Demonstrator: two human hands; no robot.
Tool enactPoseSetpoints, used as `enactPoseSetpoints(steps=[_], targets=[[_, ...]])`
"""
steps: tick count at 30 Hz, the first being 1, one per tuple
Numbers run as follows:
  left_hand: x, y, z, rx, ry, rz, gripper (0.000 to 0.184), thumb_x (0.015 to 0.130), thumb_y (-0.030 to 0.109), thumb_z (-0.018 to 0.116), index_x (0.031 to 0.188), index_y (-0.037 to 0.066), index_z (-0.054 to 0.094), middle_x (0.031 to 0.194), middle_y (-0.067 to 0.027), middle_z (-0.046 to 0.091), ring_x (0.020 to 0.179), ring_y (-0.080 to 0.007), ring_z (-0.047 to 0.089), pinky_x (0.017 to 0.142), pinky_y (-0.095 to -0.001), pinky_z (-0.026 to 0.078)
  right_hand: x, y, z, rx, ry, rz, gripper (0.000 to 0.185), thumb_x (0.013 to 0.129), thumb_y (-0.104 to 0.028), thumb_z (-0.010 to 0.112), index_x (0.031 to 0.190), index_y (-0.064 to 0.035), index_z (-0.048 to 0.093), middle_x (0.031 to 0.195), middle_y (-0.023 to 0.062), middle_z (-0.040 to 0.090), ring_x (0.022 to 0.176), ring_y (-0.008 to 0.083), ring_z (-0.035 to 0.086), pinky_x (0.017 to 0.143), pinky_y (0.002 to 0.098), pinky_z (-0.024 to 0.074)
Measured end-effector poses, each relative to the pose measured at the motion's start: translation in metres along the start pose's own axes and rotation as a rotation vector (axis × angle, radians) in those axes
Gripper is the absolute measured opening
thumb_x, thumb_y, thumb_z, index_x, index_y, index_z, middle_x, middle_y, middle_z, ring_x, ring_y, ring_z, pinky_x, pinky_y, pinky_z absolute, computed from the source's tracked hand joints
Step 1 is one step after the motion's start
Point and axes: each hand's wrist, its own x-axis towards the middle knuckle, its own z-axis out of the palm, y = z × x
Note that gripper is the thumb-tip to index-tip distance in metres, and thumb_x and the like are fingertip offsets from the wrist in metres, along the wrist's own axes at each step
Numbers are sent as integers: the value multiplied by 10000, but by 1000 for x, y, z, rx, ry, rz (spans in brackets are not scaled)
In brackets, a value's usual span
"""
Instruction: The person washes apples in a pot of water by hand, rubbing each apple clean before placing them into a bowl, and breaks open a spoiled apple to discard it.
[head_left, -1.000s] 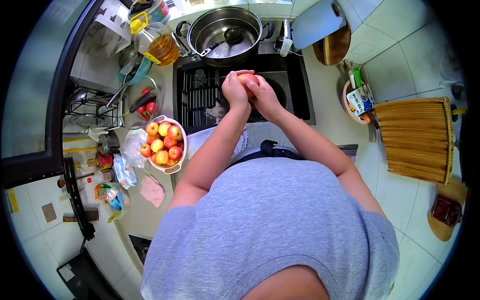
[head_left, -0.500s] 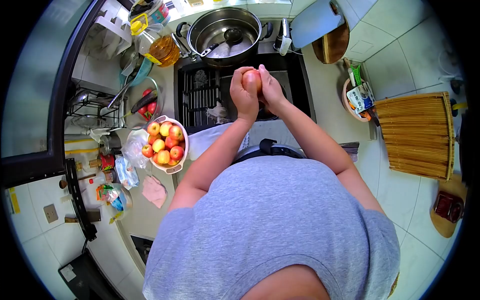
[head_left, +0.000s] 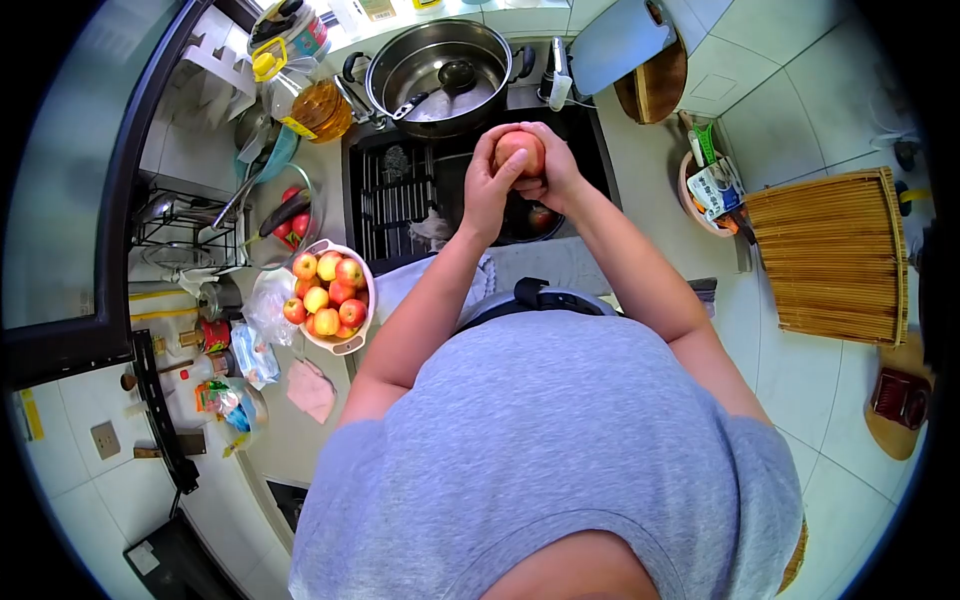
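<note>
Between my two hands, above the dark sink point(head_left: 606, 165), is a red apple point(head_left: 521, 153). My left hand point(head_left: 484, 187) cups it from the left, with the thumb across its front. From the right, my right hand point(head_left: 560, 172) wraps round it, fingers curled over the top and side. Below my right hand another apple point(head_left: 542, 218) shows in the sink, partly covered by the hand and wrist. A black drain rack point(head_left: 395, 205) fills the sink's left side, with a scrubber and a pale cloth on it.
Behind the sink stands a big steel pot point(head_left: 385, 75) with a ladle point(head_left: 457, 76) in it. To the left are a colander point(head_left: 350, 345) of several apples, a glass bowl point(head_left: 318, 215) of vegetables and an oil bottle point(head_left: 318, 108). A utensil basket point(head_left: 690, 200) stands on the right.
The held apple has moved slightly right and shows more of its surface between my hands. My right fingers have shifted round it. An apple in the sink has come into view.
</note>
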Motion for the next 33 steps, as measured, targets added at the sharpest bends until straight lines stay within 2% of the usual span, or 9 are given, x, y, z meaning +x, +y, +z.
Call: enactPoseSetpoints(steps=[3, 5, 8, 15, 20, 23, 27, 30, 33], targets=[[5, -7, 2, -74, 251, -36, 239, 959, 229, 661, 1108, 53, 600, 1045, -54, 612, 951, -123, 606, 683, -242, 539, 0, 15, 6, -139, 97, -113, 386, 981, -480, 461, 862, -135, 584, 647, -7, 516, 418, 90, 421, 344, 224, 259], [14, -4, -7, -75, 285, -147, 224, 957, 229, 666, 1077, 48, 610, 1004, -42, 617, 934, -115, 605, 681, -242, 531, 13, 34, 6, -363, 156, -407, 401, 999, -423, 447, 789, -119, 605, 669, -18, 518, 466, 91, 447, 377, 252, 280], [18, 5, -9, -120, 318, -315, 167, 940, 175, 687, 992, 24, 638, 933, -33, 638, 894, -94, 590, 761, -241, 496, 2, 27, 13, -312, 153, -326, 411, 992, -448, 460, 786, -121, 600, 668, -14, 524, 464, 94, 455, 371, 254, 288], [3, 21, 1, -13, 6, 13, 423, 850, 216, 770, 1197, 20, 628, 1136, -79, 625, 1038, -155, 599, 935, -282, 476, 6, 10, -5, 28, 7, -115, 332, 986, -439, 450, 936, -131, 563, 698, 51, 559, 391, 109, 409, 327, 215, 255], [2, 6, 3, 8, 174, 18, 325, 849, 177, 770, 1108, 16, 657, 1056, -66, 651, 959, -132, 609, 874, -269, 489, 19, 35, 7, -206, 283, -470, 355, 1000, -429, 446, 886, -120, 580, 790, 55, 583, 419, 96, 431, 350, 246, 294], [11, 2, 0, -83, 329, -78, 163, 933, 178, 697, 912, 17, 679, 875, -9, 678, 788, -67, 593, 743, -232, 478, 24, 41, -9, -347, 192, -464, 417, 991, -435, 432, 889, -79, 622, 736, 50, 586, 484, 110, 483, 394, 258, 352], [16, -8, -13, -178, 195, -186, 224, 951, 181, 671, 1094, 8, 665, 1031, -58, 676, 920, -114, 621, 848, -251, 494, 10, 26, 2, -201, 289, -221, 434, 977, -435, 409, 902, -64, 623, 649, 55, 564, 497, 142, 521, 375, 264, 363], [2, 5, -5, 82, 7, -15, 359, 958, 207, 663, 1255, 17, 597, 1190, -94, 615, 1073, -148, 587, 956, -282, 468, 9, 11, -14, -9, 10, 1, 372, 979, -465, 433, 915, -124, 568, 650, 41, 538, 394, 123, 434, 327, 236, 255], [-5, 7, -2, 274, -37, 112, 458, 923, 238, 698, 1311, 44, 552, 1239, -95, 569, 1130, -172, 555, 1011, -300, 436, 3, 12, -1, 2, 57, -20, 378, 977, -467, 418, 898, -125, 559, 650, 48, 540, 383, 120, 423, 320, 237, 262]])
